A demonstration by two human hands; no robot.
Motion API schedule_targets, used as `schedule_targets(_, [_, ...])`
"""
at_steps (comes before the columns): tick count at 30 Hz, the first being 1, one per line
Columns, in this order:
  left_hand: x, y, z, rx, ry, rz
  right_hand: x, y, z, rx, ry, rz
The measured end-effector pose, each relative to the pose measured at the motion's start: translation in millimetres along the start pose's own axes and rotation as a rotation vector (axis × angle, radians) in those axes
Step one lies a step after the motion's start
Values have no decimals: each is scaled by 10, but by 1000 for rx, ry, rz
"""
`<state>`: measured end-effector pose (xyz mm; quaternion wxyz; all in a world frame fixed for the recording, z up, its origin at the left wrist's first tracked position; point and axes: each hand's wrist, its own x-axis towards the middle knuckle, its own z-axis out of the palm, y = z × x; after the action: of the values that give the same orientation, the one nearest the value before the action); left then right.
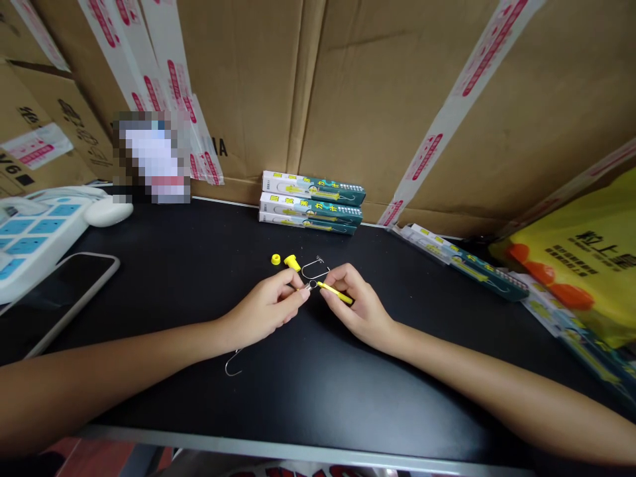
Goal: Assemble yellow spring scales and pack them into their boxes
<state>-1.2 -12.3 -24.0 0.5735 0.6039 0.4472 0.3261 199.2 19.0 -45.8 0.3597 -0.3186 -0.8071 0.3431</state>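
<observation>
My left hand (263, 301) pinches a small metal piece with a wire ring (313, 284) at its end. My right hand (360, 308) holds a slim yellow plastic rod (338, 293), its tip close beside the ring; whether they touch I cannot tell. Just beyond the hands lie a yellow flanged plug (292, 262), a small yellow collar (275, 259) and a bent wire hook (313, 275). Another metal hook (232, 370) lies nearer me, under the left wrist, with its upper end hidden.
Spring-scale boxes (311, 215) are stacked against the cardboard wall (248, 86). More boxes (467, 262) lie right, beside a yellow bag (586, 245). A power strip (59, 228), a white rounded object (109, 211), a phone (64, 291) and a blurred-out item (154, 159) stand left.
</observation>
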Motion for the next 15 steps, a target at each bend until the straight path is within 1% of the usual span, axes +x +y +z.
schedule_targets(7, [-16,-12,1,-17,-3,22,-14,7,-3,-109,4,-53])
schedule_targets(12, [-26,-31,4,2,20,74,-12,16,-14,-122,-10,-71])
schedule_targets(15, [-25,-30,6,24,20,71,-7,18,-12,-112,-11,-83])
